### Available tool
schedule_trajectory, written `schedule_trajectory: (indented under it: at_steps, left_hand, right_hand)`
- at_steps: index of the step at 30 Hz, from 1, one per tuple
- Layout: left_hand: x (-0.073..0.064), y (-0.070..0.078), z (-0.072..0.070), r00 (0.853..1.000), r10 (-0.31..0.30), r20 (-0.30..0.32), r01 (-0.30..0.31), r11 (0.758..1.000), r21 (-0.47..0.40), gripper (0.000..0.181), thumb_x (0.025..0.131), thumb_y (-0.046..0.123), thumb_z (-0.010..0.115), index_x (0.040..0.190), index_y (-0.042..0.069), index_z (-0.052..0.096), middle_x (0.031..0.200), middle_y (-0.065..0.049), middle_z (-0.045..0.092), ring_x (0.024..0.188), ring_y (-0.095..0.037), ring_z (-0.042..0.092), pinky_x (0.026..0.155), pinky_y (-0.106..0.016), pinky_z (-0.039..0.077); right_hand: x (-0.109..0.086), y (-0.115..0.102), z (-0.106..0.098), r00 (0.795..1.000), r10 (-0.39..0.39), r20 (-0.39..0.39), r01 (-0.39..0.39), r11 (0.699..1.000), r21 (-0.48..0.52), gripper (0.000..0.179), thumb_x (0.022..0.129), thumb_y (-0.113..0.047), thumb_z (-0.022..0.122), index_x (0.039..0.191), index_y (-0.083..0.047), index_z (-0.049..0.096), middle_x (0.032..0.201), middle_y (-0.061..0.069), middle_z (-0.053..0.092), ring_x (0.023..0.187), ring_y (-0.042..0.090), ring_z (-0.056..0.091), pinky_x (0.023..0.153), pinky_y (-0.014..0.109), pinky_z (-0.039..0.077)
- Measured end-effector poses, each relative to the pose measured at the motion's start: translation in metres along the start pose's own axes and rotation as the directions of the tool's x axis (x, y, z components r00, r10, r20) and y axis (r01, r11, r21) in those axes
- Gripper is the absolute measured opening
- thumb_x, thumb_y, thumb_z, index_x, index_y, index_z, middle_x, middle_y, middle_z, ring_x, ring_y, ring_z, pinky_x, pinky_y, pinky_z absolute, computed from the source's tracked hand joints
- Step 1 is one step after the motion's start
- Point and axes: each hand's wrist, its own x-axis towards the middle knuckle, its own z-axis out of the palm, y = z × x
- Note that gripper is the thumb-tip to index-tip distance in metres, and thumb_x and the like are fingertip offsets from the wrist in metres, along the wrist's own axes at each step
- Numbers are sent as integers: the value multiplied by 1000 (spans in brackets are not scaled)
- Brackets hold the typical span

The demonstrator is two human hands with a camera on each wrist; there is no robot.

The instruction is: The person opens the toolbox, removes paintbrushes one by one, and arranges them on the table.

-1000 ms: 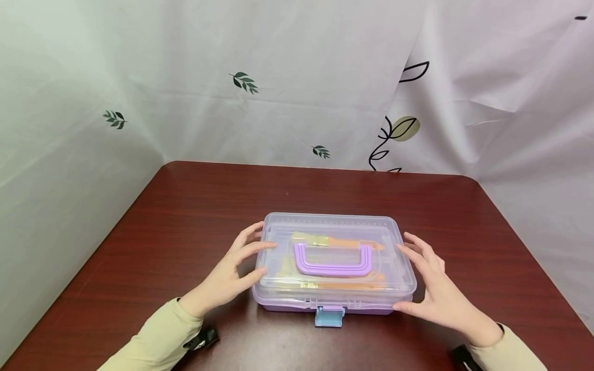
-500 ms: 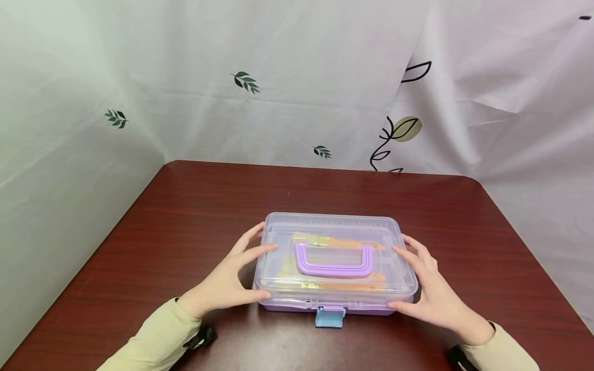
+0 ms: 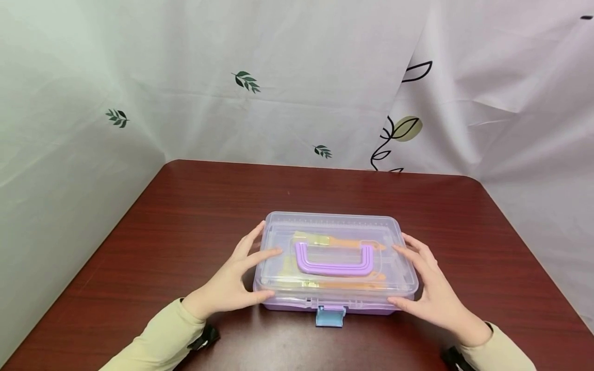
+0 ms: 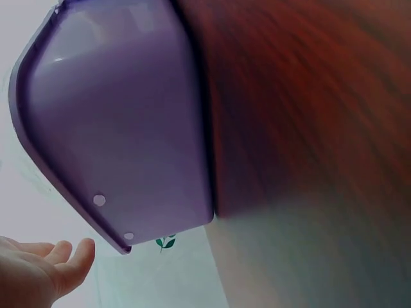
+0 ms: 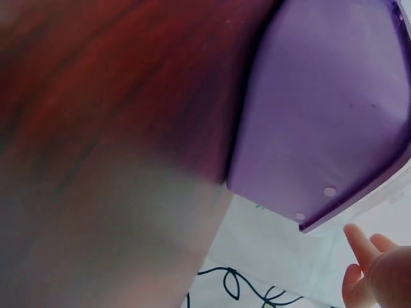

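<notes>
Fingers apart on 2 hands: spread, nearly straight, curled round nothing. Index of the left hand (image 3: 227, 286) over the left margin of a clear lid (image 3: 343, 222), thumb at its near left corner; index of the right hand (image 3: 433, 293) at the right margin, thumb at the near right corner. Contact likely; pressure impossible to tell. Straight inward from each palm, between the 2: purple plastic carry box (image 3: 371, 312), flat on the tabletop (image 3: 213, 206) near its front, long axis left to right, from hand to hand. Neither hand clearly nearer. Atop the lid, purple handle (image 3: 334, 269) folded toward the near edge; beneath, at least 2 paintbrushes (image 3: 348, 243) lengthwise. Midway between thumbs, blue latch (image 3: 330, 317) swung outward, apparently unfastened. Farther off, leaf-printed cloth (image 3: 278, 118).
</notes>
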Motion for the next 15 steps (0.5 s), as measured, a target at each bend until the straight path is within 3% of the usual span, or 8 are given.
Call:
schedule_trajectory:
  at_steps: [4, 9, 11, 15]
  left_hand:
    - [1, 0, 1, 1000, 8, -23, -9, 1000, -18, 57, 79, 30, 77, 129, 15, 56, 153, -24, 15, 129, -27, 35, 105, -27, 34]
    - [6, 8, 2, 994, -89, -59, 85, 993, -77, 57, 75, 15, 77, 127, 16, 56, 155, -18, 16, 140, -22, 23, 110, -20, 25]
    - [8, 11, 2, 990, -119, -80, 111, 989, -100, 57, 74, 11, 76, 127, 16, 57, 155, -16, 18, 142, -21, 20, 111, -19, 23]
    - [11, 14, 4, 985, -135, -110, 122, 985, -120, 55, 75, 9, 75, 126, 16, 57, 155, -16, 20, 143, -23, 20, 111, -22, 21]
  right_hand:
    - [3, -6, -3, 1000, 13, -1, -13, 1000, -21, 86, 52, -19, 91, 126, 4, 53, 138, 23, 39, 132, 7, 30, 101, 8, 25]
    - [8, -14, -8, 998, 54, 8, -54, 997, -60, 88, 50, -6, 89, 129, 2, 51, 141, 18, 39, 133, 4, 30, 102, 7, 26]
    - [8, -14, -10, 1000, 29, 3, -28, 999, -42, 88, 53, -12, 91, 129, 3, 51, 141, 19, 39, 133, 6, 31, 103, 8, 27]
    - [7, -11, -12, 996, -87, 1, 87, 996, -2, 85, 67, -42, 85, 127, 7, 51, 141, 25, 36, 133, 11, 35, 103, 11, 30]
